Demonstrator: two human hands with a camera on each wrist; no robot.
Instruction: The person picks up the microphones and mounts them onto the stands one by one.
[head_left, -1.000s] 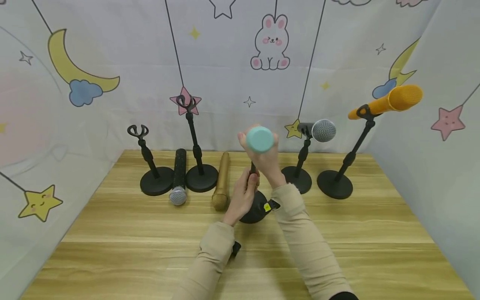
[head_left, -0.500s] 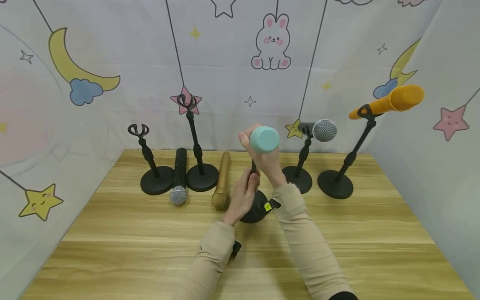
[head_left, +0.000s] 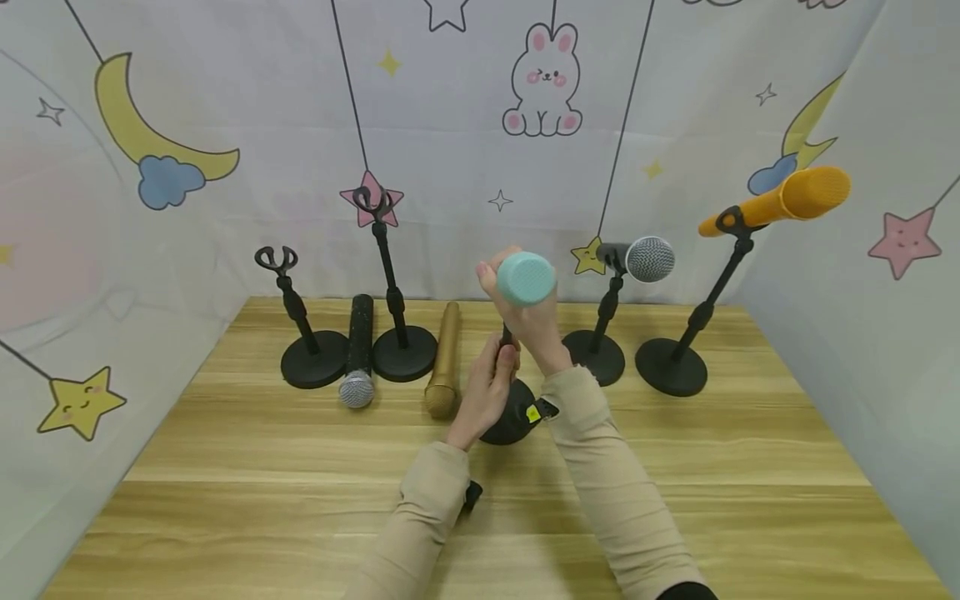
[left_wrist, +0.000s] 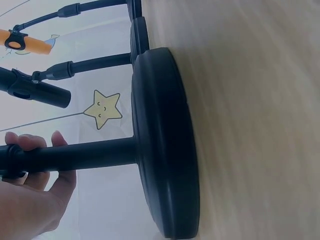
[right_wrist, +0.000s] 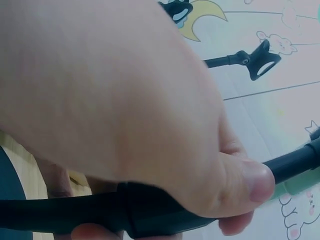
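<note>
A black microphone stand [head_left: 512,419] stands upright at mid-table, its round base on the wood. My left hand [head_left: 483,393] grips its pole, with fingers wrapped round it in the left wrist view just below the collar [left_wrist: 10,159]. Higher up, my right hand [head_left: 536,327] holds the stand's upper part; in the right wrist view its thumb [right_wrist: 257,182] and fingers curl round the thin upper rod [right_wrist: 295,162]. A mint-green microphone [head_left: 527,279] points its head toward me at the top of this stand. Its handle and the clip are hidden behind the right hand.
Left of my hands lie a gold microphone [head_left: 444,362] and a black microphone [head_left: 360,342], among two stands with bare clips [head_left: 277,260]. To the right, a silver-headed microphone [head_left: 649,259] and an orange microphone [head_left: 787,200] sit on stands. A patterned cloth hangs behind.
The mint-green microphone's head swung slightly right, then back a little to the left. Both hands keep their holds on the stand, and the other things stay put.
</note>
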